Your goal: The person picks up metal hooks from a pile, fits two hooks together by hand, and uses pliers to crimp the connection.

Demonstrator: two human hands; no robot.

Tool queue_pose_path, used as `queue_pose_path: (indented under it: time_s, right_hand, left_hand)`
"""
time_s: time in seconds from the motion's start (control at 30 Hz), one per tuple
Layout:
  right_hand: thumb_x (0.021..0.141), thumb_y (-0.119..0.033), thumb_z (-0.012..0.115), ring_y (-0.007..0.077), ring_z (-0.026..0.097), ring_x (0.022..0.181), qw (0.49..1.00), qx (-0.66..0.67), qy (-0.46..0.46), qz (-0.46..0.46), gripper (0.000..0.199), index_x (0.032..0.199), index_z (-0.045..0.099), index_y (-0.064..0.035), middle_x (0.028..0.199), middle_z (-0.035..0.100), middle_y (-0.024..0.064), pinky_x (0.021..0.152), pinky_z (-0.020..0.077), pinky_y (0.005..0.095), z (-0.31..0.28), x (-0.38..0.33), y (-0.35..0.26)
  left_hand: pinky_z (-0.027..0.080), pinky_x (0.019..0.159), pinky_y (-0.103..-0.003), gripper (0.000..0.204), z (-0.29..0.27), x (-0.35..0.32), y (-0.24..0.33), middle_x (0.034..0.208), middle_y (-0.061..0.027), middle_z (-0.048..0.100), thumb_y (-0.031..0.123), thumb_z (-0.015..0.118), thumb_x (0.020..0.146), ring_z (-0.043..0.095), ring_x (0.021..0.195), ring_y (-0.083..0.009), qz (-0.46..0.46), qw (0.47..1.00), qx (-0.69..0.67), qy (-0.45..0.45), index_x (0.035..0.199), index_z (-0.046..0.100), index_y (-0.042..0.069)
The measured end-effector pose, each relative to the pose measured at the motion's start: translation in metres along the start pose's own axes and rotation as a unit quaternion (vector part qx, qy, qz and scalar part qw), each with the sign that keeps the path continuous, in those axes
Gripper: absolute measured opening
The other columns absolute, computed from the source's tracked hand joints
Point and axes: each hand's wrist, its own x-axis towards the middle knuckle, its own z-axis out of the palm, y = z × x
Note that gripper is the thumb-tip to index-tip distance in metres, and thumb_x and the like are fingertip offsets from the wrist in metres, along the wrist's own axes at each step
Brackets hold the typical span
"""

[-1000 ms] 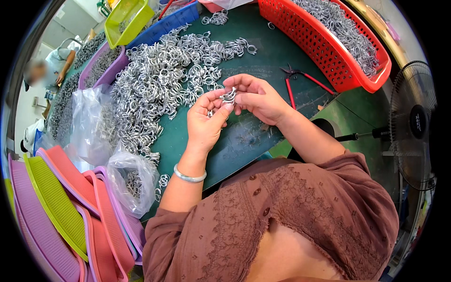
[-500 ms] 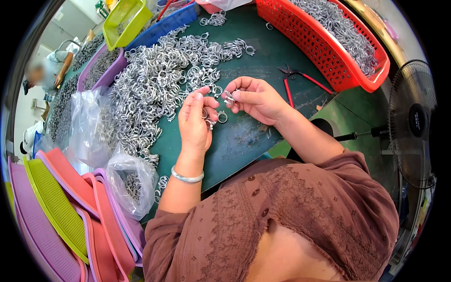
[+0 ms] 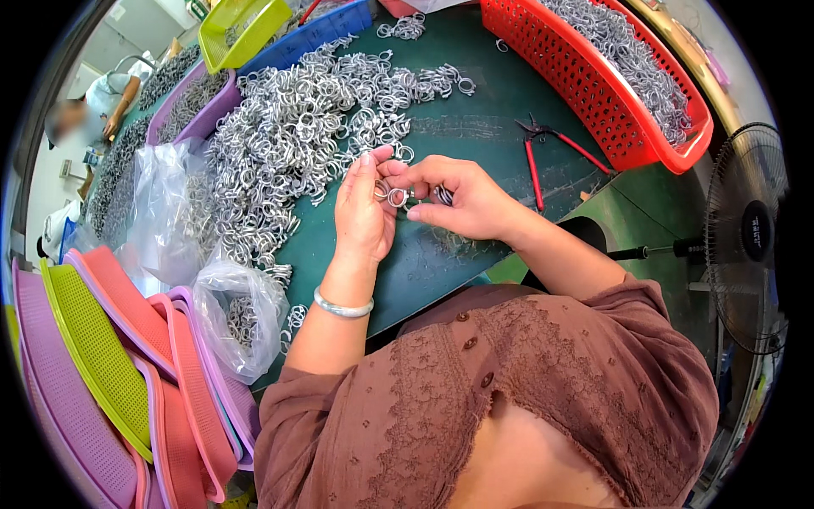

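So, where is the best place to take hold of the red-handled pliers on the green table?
Grip the red-handled pliers by the two long red handles, coming from above. They lie flat with handles spread toward the near edge, and bare table surrounds them; the short dark jaws offer little hold.

Bare green table top (image 3: pixel 475 127) lies open beyond both hands. A heap of silvery wire clamps (image 3: pixel 280 144) crowds the left hand's (image 3: pixel 363 216) outer side; red-handled pliers (image 3: pixel 543 157) lie past the right hand (image 3: pixel 462 199).

Head-worn fisheye looks steeply down, close over the green table (image 3: pixel 475 127); rim probably distorted.
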Motion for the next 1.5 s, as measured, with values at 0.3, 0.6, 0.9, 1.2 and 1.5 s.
queue_pose_path:
  time_s: [0.3, 0.6, 0.9, 1.2, 1.5]
  right_hand:
    - [0.074, -0.007, 0.065, 0.0071, 0.05, 0.065, 0.98, 0.099, 0.121, 0.12, 0.023, 0.096, 0.059, -0.0016, 0.075, 0.059, 0.0015, 0.06, 0.0423, 0.0228, 0.015, 0.0, 0.002]
    - [0.076, 0.0, 0.058, 0.0068, 0.051, 0.071, 0.977, 0.147, 0.115, 0.104, 0.014, 0.089, 0.057, -0.0012, 0.08, 0.059, 0.0011, 0.064, 0.0423, 0.0219, 0.009, -0.002, 0.009]
    - [0.071, 0.007, 0.054, 0.0189, 0.058, 0.073, 0.987, -0.05, 0.154, -0.006, 0.031, 0.101, 0.049, -0.0028, 0.082, 0.055, 0.0095, 0.064, 0.0467, 0.0292, 0.005, 0.0, -0.005]
    - [0.067, 0.009, 0.052, 0.0276, 0.055, 0.068, 0.964, -0.167, 0.174, -0.114, 0.036, 0.101, 0.05, -0.0041, 0.079, 0.052, 0.0107, 0.058, 0.045, 0.0336, -0.003, 0.002, -0.003]
    - [0.066, 0.008, 0.052, 0.0241, 0.056, 0.068, 0.976, -0.112, 0.173, -0.072, 0.03, 0.093, 0.054, -0.0032, 0.078, 0.052, 0.0099, 0.058, 0.0448, 0.0315, -0.009, -0.002, 0.0]
  left_hand:
    - [0.046, 0.074, -0.026, 0.021, 0.004, -0.003, -0.001, 0.094, -0.0078, 0.056, 0.012, 0.046, 0.089, 0.055, 0.083, -0.0135, 0.013, 1.0, 0.005, -0.028, 0.107, 0.049, 0.001]
    - [0.046, 0.081, -0.028, 0.021, 0.003, -0.001, -0.003, 0.099, -0.0097, 0.056, 0.011, 0.046, 0.09, 0.056, 0.09, -0.016, 0.026, 0.999, -0.012, -0.037, 0.107, 0.049, 0.001]
    - [0.046, 0.069, -0.027, 0.028, -0.012, 0.002, -0.001, 0.089, -0.0096, 0.057, 0.025, 0.045, 0.091, 0.056, 0.081, -0.0149, -0.065, 0.997, 0.006, -0.03, 0.102, 0.052, 0.0]
    - [0.038, 0.062, -0.02, 0.05, 0.005, -0.005, 0.004, 0.097, -0.0045, 0.05, -0.007, 0.046, 0.071, 0.047, 0.073, -0.0091, -0.1, 0.986, 0.061, -0.119, 0.119, 0.038, 0.003]
    - [0.045, 0.08, -0.025, 0.056, 0.01, -0.009, -0.012, 0.102, -0.009, 0.051, -0.012, 0.048, 0.075, 0.052, 0.089, -0.013, 0.098, 0.951, 0.267, -0.125, 0.127, 0.032, 0.004]
